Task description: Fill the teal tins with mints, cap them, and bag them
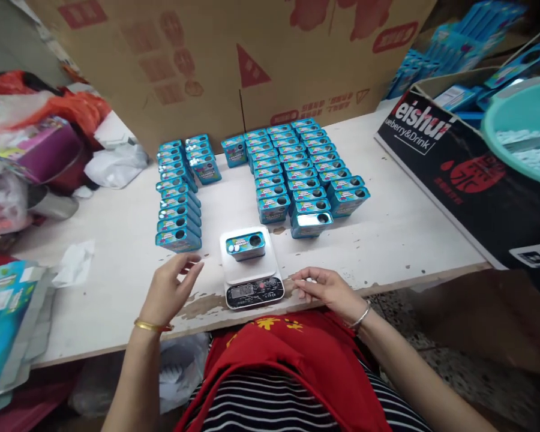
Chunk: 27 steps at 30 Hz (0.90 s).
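Note:
A small blue tin (245, 246) with a round dark opening and a few white pieces on its lid stands on a white kitchen scale (252, 269), whose display is lit. My left hand (173, 285) hovers left of the scale, thumb and fingers apart, holding nothing. Close to the scale's right side, my right hand (328, 291) has its fingers bent and the thumb drawn against them; anything between the fingertips is too small to make out. Neither hand touches the tin.
Rows of blue tins stand left (179, 240) and right (273, 209) behind the scale. One tin (312, 224) has a shiny lid. A large cardboard box (216, 66) backs the table. At right are a black carton (445, 162) and a turquoise basin (499, 120) of white pieces.

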Motion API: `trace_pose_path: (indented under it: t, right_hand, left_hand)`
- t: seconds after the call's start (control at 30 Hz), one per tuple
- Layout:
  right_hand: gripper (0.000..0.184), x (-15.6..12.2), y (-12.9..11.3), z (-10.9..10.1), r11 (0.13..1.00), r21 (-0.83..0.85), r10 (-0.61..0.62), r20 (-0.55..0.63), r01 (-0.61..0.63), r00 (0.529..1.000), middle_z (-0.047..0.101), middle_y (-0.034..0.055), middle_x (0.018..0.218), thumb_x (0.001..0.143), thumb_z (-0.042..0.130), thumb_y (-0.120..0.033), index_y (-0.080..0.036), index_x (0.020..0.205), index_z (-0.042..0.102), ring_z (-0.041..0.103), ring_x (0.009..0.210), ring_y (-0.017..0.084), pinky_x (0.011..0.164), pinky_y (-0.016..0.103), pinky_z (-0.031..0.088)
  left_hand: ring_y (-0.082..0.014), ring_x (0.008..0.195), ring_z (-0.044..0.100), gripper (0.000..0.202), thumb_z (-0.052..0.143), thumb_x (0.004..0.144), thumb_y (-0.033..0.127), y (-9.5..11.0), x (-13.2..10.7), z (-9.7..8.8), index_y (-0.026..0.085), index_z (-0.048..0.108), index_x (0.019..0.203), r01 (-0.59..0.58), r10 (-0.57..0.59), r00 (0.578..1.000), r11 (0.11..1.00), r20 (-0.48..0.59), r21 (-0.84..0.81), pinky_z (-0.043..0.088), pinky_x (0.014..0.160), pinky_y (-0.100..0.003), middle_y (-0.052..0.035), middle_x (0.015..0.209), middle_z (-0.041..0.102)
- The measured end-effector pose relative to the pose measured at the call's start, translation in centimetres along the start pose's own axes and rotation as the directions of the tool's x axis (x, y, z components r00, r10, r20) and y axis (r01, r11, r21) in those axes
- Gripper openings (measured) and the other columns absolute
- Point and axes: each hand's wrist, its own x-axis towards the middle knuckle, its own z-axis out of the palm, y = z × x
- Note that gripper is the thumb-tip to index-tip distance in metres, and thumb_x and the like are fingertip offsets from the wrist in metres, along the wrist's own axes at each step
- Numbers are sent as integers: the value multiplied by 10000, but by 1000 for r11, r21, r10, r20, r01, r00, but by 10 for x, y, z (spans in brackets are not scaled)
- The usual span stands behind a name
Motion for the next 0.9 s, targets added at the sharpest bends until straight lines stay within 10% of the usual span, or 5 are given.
trace_pose_path:
  t: [0.23, 0.57, 0.77, 0.9]
  right_hand:
    - [197, 24, -74, 29, 904, -321, -244, 155, 282, 957, 622, -17, 584, 778, 663, -319, -137, 851, 666, 522, 505, 88, 517, 237, 407]
    - [119, 62, -110, 73, 261, -808, -454, 381, 529, 806, 574, 24, 772, 783, 609, -17, -122, 789, 664, 523, 760, 129, 755, 284, 424]
    - [113, 64, -106, 77, 189, -839, -410, 406, 511, 817, 538, 41, 856, 803, 627, -52, -113, 893, 659, 508, 789, 136, 784, 294, 423]
    - [119, 60, -106, 75, 196, -805, -444, 436, 560, 783, 566, 52, 888, 833, 586, -63, -124, 915, 648, 541, 845, 154, 815, 307, 438]
  left_hand:
    - [-167, 760, 623, 386, 472, 874, 543, -20, -25, 23, 196, 641, 905, 69, -62, 995, 993, 72, -95, 498, 571, -239, -57, 894, 677]
    - [-189, 798, 629, 370, 444, 906, 524, -20, -17, 27, 205, 631, 924, -20, 25, 999, 993, 42, -120, 518, 629, -274, -65, 908, 667]
    - [-180, 813, 627, 302, 459, 926, 461, -25, -19, 34, 205, 618, 933, -79, 82, 996, 990, 27, -120, 522, 709, -292, -51, 917, 661]
    - [-214, 1015, 604, 221, 490, 934, 339, -9, -18, 36, 209, 601, 1074, -255, 237, 952, 964, -194, -75, 493, 903, -364, -80, 1076, 647]
